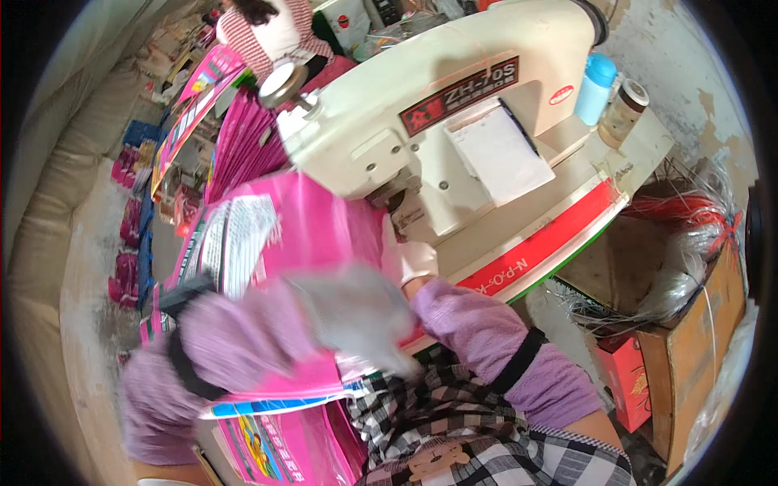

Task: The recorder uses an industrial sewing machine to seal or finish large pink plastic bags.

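Note:
A cream sewing machine (438, 97) stands in front of me. A large pink printed plastic bag (308, 223) lies to its left, one edge at the needle area. My right hand (412, 261), in a white glove, is at that edge just below the machine's head; its fingers seem closed on the bag, though partly hidden. My left hand (356, 316), in a greyish glove, is over the near part of the bag. Motion smears its fingers, so whether it grips anything cannot be made out. Both forearms wear purple sleeves with black bands.
A notepad (498, 154) rests against the machine, near a blue bottle (596, 89) and a jar (624, 113). Lower right, a cardboard box (697, 356) holds clear strings. More pink bags (284, 445) are stacked below and at left. Another person (275, 36) is at the back.

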A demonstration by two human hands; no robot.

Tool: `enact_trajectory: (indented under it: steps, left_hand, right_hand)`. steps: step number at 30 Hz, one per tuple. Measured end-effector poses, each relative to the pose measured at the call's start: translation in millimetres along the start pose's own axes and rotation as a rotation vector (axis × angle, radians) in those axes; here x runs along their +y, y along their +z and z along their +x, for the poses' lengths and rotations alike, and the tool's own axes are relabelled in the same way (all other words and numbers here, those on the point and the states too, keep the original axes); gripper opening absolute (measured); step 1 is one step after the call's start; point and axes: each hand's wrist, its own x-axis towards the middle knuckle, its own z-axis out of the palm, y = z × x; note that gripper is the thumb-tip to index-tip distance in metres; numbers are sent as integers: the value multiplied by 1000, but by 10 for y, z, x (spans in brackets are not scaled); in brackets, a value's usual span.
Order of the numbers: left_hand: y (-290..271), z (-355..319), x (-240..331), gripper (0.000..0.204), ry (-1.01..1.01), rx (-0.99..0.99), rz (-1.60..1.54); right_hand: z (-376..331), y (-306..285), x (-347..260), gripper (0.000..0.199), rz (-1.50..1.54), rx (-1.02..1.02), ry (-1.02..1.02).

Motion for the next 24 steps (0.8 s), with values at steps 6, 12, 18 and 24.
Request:
enact_trajectory:
  steps: [6, 12, 18, 24]
  left_hand:
    - [1075, 161, 134, 15, 247, 507, 300]
    - [700, 3, 97, 7, 193, 409, 369]
    - [831, 178, 228, 27, 183, 240, 257]
    - [649, -108, 159, 48, 162, 747, 114]
  right_hand:
    - [-363, -123, 129, 73, 33, -9, -151]
    - [-1208, 102, 282, 81, 31, -32, -222]
    - [-87, -64, -48, 59, -271, 21, -152]
    - [483, 603, 49, 20, -197, 251, 8]
